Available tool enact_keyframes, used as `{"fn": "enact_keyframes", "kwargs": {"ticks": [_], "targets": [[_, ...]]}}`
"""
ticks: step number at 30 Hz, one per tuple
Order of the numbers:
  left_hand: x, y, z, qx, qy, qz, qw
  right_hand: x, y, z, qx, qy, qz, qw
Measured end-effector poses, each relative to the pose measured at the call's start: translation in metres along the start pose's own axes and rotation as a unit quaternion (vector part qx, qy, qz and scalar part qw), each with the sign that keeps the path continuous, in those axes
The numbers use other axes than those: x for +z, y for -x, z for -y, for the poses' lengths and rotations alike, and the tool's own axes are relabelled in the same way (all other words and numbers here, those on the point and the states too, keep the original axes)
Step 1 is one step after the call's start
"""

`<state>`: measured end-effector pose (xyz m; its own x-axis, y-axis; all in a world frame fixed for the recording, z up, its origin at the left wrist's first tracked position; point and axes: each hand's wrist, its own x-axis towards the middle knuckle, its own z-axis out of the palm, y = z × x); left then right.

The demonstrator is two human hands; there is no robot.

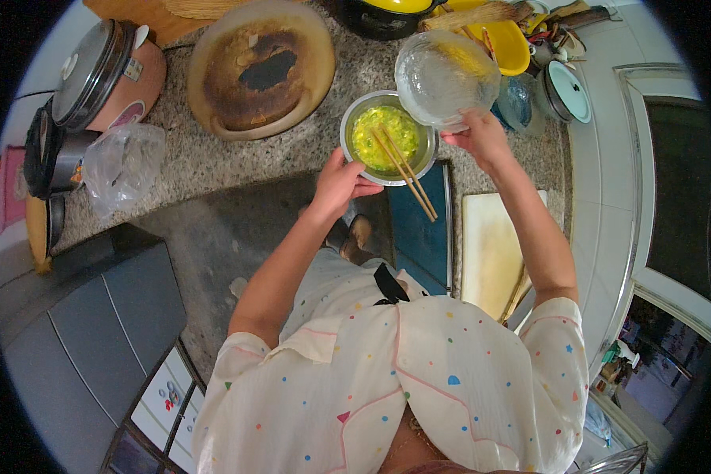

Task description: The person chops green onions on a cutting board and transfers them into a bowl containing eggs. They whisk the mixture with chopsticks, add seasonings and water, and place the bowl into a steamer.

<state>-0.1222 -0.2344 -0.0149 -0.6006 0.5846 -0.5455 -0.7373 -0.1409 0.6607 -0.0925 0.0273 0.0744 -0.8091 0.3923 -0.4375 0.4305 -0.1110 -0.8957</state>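
Note:
A round metal bowl [348, 137] holds a yellow-green mixture [385, 133] that looks like beaten egg with chopped greens. Two wooden chopsticks [412, 178] stand in it, leaning over the rim towards me. My left hand [340, 181] grips the lower left side of the bowl. With my right hand [480, 136] I hold a clear glass bowl [444, 71] by its near edge, tilted, just above and right of the metal bowl. The two bowls overlap in view; whether they touch I cannot tell.
A large browned round board [326, 65] lies on the granite counter [260, 160]. To the left are a pink rice cooker [133, 89] and a plastic bag [124, 166]. Yellow basins [506, 47] and a lidded pot [569, 92] stand back right. A white cutting board [489, 249] is nearer me.

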Motion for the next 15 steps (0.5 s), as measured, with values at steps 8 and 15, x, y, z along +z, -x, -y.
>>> {"fn": "enact_keyframes", "kwargs": {"ticks": [8,15], "targets": [[0.0071,-0.0006,0.0010,0.002,0.015,-0.005,1.000,-0.0053,0.0055,-0.0038,-0.029,-0.004,-0.015,0.999],[0.0105,-0.0014,0.0017,0.007,0.014,-0.004,1.000,-0.0048,0.0080,-0.0061,-0.047,-0.005,-0.011,0.999]]}}
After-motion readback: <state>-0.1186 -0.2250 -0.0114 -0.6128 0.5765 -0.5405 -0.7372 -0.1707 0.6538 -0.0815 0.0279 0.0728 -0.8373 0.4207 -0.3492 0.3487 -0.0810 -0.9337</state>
